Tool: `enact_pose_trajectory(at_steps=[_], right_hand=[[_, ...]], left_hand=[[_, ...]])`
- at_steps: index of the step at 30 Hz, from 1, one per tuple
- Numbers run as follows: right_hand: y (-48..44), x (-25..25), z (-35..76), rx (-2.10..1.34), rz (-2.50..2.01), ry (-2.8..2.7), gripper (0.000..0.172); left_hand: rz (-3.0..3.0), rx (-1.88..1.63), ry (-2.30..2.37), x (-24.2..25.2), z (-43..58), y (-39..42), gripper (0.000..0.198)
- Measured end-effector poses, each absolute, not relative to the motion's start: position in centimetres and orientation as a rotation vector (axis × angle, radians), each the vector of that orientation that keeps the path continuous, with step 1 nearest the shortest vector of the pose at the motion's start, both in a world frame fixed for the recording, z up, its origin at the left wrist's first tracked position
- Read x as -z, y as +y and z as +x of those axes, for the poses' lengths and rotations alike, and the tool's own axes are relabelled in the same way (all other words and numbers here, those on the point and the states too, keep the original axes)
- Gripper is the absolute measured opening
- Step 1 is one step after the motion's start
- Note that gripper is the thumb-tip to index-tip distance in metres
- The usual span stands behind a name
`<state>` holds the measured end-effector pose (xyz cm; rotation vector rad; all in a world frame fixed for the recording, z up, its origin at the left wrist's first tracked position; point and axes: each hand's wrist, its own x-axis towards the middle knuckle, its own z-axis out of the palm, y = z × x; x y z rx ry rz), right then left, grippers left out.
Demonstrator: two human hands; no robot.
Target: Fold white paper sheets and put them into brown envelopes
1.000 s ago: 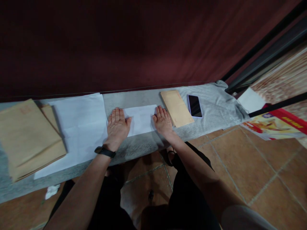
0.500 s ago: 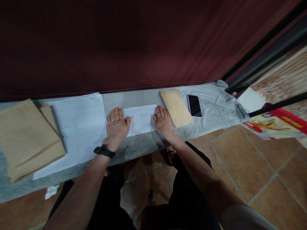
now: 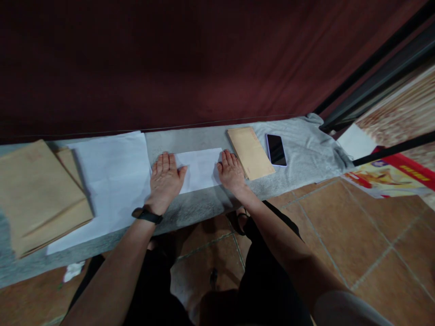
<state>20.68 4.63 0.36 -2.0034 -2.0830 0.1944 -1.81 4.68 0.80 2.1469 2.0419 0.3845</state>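
Lying flat, a narrow strip of white paper (image 3: 200, 167) is stretching crosswise between a person's two bare hands on a counter covered in grey cloth (image 3: 200, 206). The left hand (image 3: 166, 176) is pressing palm down over the strip's left end, its fingers straight and close together, its thumb standing out toward the right. A dark band (image 3: 147, 216) is circling that wrist. The right hand (image 3: 231, 172) is covering the strip's right end, also palm down, fingers extended side by side and thumb angled out; neither hand is pinching anything. Just beyond the left hand, large white sheets (image 3: 113, 176) are lying flat, with a stack of big brown envelopes (image 3: 41, 194) overlapping their left side. Just right of the right hand, smaller brown envelopes (image 3: 251, 151) are resting at a slant; whether the hand is touching their edge is hard to tell. Beyond them, a phone (image 3: 276, 150) with a dark screen is lying face up. A dark red backdrop (image 3: 170, 68) is rising behind the counter, and brown floor tiles (image 3: 340, 231) are showing below.
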Motion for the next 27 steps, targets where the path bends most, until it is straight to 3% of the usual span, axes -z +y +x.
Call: enact_pose_trajectory(at_steps=[27], right_hand=[[4.75, -0.28, 20.82, -0.184, -1.992, -2.081, 0.055]], left_hand=[[2.153, -0.398, 2.033, -1.11, -1.65, 4.48, 0.076]])
